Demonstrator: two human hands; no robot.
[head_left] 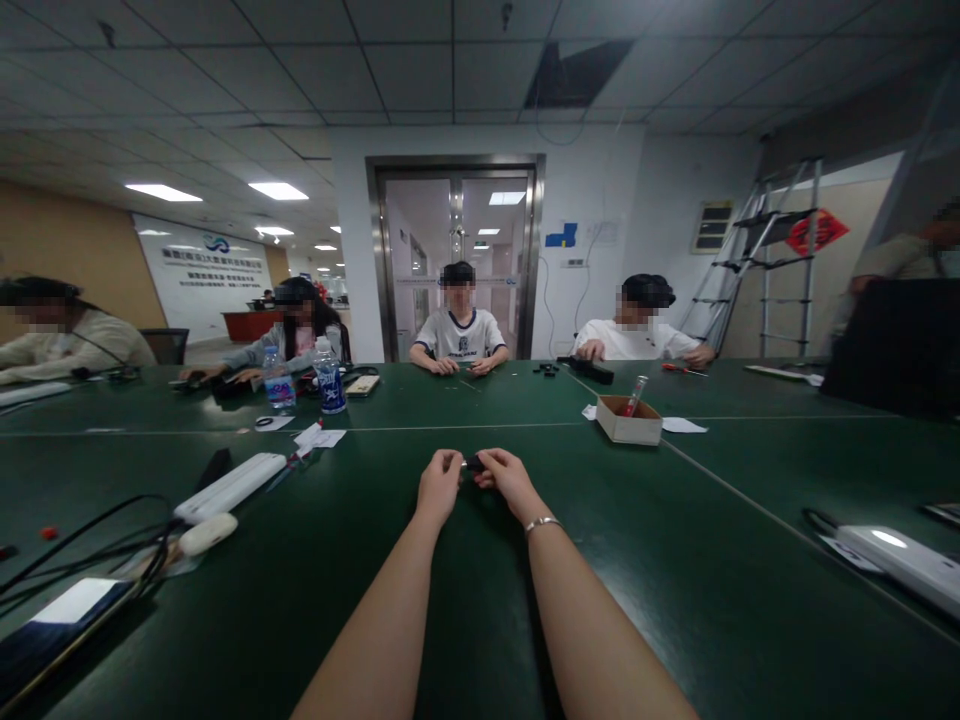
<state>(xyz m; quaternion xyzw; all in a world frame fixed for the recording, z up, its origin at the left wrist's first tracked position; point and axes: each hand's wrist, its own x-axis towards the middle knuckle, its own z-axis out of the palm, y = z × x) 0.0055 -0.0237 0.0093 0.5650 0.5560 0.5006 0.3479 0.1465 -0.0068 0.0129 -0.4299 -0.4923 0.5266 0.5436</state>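
Over the green table point(480, 600), my two hands meet in front of me. My right hand point(510, 478) pinches a small black piece with a shiny tip point(474, 464) between thumb and fingers. From the other side, the closed fingertips of my left hand point(441, 484) come up to the shiny tip and seem to grip it. The piece is too small and too covered by fingers to tell its kind. A metal bracelet point(542, 523) circles my right wrist.
Left of my arms lie a white power strip point(232, 487), black cables point(90, 545) and a phone-like slab point(56, 640). Farther off stand two bottles point(328, 378) and an open cardboard box point(628, 424). Another white strip point(900, 560) lies right. Several people sit across the table.
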